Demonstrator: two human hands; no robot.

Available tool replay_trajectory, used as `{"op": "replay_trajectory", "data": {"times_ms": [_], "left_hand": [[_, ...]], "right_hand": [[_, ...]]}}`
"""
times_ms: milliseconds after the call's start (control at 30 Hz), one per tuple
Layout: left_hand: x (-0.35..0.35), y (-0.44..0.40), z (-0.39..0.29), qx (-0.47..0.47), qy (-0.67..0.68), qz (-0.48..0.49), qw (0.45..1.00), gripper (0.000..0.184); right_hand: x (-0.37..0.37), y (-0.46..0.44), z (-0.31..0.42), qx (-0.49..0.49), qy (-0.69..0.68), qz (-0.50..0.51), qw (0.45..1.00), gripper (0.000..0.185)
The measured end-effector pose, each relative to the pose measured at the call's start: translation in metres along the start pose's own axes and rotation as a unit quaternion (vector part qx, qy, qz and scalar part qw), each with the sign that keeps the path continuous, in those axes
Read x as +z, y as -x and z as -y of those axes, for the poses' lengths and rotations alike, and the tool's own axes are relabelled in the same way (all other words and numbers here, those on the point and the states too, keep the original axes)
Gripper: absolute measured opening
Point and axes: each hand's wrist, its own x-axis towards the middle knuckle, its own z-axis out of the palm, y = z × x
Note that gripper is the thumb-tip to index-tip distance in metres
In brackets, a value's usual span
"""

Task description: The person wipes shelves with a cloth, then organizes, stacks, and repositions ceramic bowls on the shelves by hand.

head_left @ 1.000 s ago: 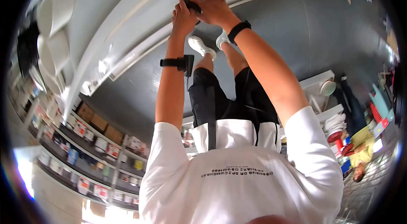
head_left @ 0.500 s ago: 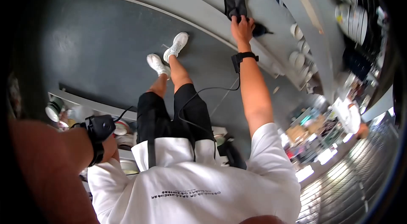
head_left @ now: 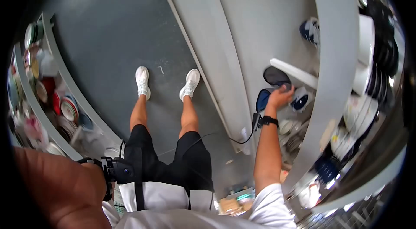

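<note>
My right hand (head_left: 281, 95), at the right on the light grey shelf, has its fingers closed on the end of a dark grey shoe (head_left: 275, 76). A blue shoe (head_left: 262, 100) lies just left of that hand, and a clear-wrapped item with a dark blue oval (head_left: 300, 101) is just right of it. My left hand (head_left: 56, 183) is raised close to the camera at the lower left, large and blurred. Its fingers are hidden, so what it holds, if anything, cannot be made out.
A white divider (head_left: 294, 73) crosses the shelf near my right hand. Farther up stands a navy and white shoe (head_left: 310, 30). Stacked dishes (head_left: 69, 108) fill shelves at the left, and more bowls (head_left: 366, 43) line the right. A black cable (head_left: 242, 140) hangs from my right wrist device.
The view has turned. My left hand has left the dark item that both hands were touching and come up beside the camera. My right hand is now beside the white divider and blue shoe.
</note>
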Motion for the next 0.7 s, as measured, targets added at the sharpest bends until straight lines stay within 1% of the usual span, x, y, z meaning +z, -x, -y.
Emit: {"op": "replay_trajectory", "data": {"times_ms": [33,67,100,167,200,267,333,367,433,467,500,567,600,667,700], "left_hand": [[0.005,0.008,0.0,-0.01,-0.008,-0.009,1.0,0.041],[0.011,0.016,0.003,-0.018,-0.009,-0.024,1.0,0.041],[0.019,0.02,0.008,-0.019,-0.006,-0.036,0.999,0.042],[0.027,0.035,0.021,-0.025,-0.003,-0.05,0.998,0.043],[0.035,0.039,0.028,-0.029,-0.003,-0.057,0.998,0.043],[0.05,0.045,0.04,-0.037,0.004,-0.058,0.998,0.044],[0.077,0.039,0.049,-0.046,0.019,-0.041,0.998,0.045],[0.094,0.033,0.053,-0.04,0.032,-0.034,0.998,0.045],[0.124,0.027,0.063,-0.025,0.053,-0.03,0.998,0.046],[0.142,0.021,0.065,-0.014,0.064,-0.024,0.998,0.047],[0.16,0.015,0.07,-0.009,0.077,-0.015,0.997,0.047],[0.202,0.0,0.076,0.013,0.11,0.006,0.994,0.048],[0.219,-0.006,0.078,0.021,0.125,0.013,0.992,0.049],[0.265,-0.022,0.08,0.056,0.166,0.044,0.984,0.05],[0.29,-0.029,0.081,0.078,0.189,0.068,0.977,0.05]], "right_hand": [[-0.001,-0.019,-0.011,-0.034,0.021,-0.016,0.999,0.048],[0.006,-0.041,-0.016,-0.041,0.029,-0.018,0.999,0.048],[0.019,-0.065,-0.019,-0.107,-0.002,0.011,0.994,0.051],[0.044,-0.1,-0.022,-0.136,-0.074,0.13,0.979,0.058],[0.063,-0.119,-0.018,-0.105,-0.112,0.224,0.962,0.061],[0.087,-0.129,-0.001,-0.15,-0.003,0.251,0.956,0.067],[0.096,-0.142,0.011,-0.122,0.053,0.26,0.956,0.067],[0.099,-0.149,0.018,-0.1,0.051,0.265,0.958,0.064],[0.102,-0.149,0.022,-0.142,0.087,0.232,0.958,0.064],[0.101,-0.143,0.021,-0.124,0.077,0.215,0.966,0.058],[0.111,-0.137,0.003,-0.125,0.084,0.221,0.963,0.058],[0.121,-0.124,-0.038,-0.118,0.001,0.143,0.983,0.05],[0.106,-0.1,-0.036,-0.07,-0.016,0.121,0.99,0.043],[0.076,-0.07,-0.053,-0.197,-0.089,0.167,0.962,0.042],[0.073,-0.054,-0.074,-0.23,0.003,0.114,0.966,0.04]]}}
